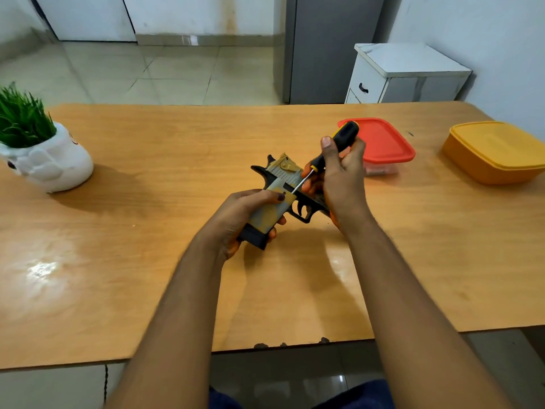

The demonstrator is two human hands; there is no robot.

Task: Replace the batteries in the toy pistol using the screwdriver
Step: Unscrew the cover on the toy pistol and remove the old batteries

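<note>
The toy pistol (281, 178), tan and grey with a black frame and trigger guard, is held above the middle of the wooden table (147, 261). My left hand (244, 219) grips its handle from the left, thumb lying across the tan grip panel. My right hand (339, 181) holds a screwdriver (342, 137) with a black and yellow handle. Its thin metal shaft slants down-left, and the tip touches the top of the grip panel near a small dark hole. The pistol's barrel end is hidden behind my right hand.
A red-lidded clear box (386, 143) stands just behind my right hand. An orange lidded container (495, 152) sits at the right edge. A white pot with green grass (44, 154) is at the far left. Beyond the table are a white cabinet (407, 75) and tiled floor.
</note>
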